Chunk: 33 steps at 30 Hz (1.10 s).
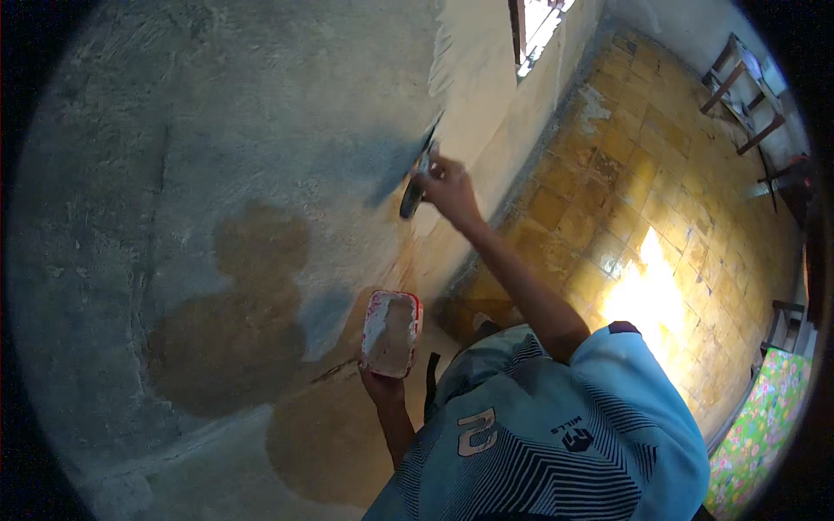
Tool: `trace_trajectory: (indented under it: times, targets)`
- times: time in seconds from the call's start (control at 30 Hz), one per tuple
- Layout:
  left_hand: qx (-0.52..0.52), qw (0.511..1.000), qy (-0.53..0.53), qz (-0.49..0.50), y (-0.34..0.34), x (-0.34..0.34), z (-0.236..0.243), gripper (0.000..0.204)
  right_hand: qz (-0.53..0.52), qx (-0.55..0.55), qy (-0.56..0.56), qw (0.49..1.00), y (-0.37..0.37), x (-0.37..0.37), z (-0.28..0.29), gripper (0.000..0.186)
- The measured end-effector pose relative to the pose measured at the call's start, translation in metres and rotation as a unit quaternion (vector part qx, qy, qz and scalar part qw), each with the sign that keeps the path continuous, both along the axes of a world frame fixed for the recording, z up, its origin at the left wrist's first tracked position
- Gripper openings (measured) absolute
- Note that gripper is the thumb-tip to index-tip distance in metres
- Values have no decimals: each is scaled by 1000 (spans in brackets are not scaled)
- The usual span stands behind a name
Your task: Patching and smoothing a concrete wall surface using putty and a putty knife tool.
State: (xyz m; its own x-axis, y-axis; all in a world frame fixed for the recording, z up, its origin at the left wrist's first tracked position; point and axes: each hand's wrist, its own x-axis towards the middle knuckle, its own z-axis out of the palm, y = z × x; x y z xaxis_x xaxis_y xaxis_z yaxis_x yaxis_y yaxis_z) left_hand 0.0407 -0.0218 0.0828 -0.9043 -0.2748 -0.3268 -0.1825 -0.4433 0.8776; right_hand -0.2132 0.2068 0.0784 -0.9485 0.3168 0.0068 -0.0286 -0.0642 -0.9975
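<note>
My right hand grips a dark-handled flat scraper, its thin blade at the grey plaster wall, where a paler coat covers the part to the right. Lower down, my left hand holds a rectangular red-rimmed plastic tub from below, with pale, smeared paste inside it. My shadow falls on the wall left of the tub.
A window opens high in the wall. To my right lie the yellow tiled floor, a wooden frame piece of furniture by the far wall, and a green floral-covered surface at the lower right edge.
</note>
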Motion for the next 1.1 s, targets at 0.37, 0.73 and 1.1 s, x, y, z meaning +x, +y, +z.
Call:
trace_trajectory:
  times: [0.37, 0.73, 1.1]
  targets:
    - [95, 995, -34, 19, 18, -62, -29, 46, 394, 288, 28, 872, 57, 150, 62, 51]
    - [118, 992, -40, -15, 59, -70, -18, 51, 376, 526, 64, 760, 94, 202, 85, 50]
    - [61, 998, -19, -28, 26, -71, -20, 54, 331, 126, -175, 919, 164, 185, 3, 30]
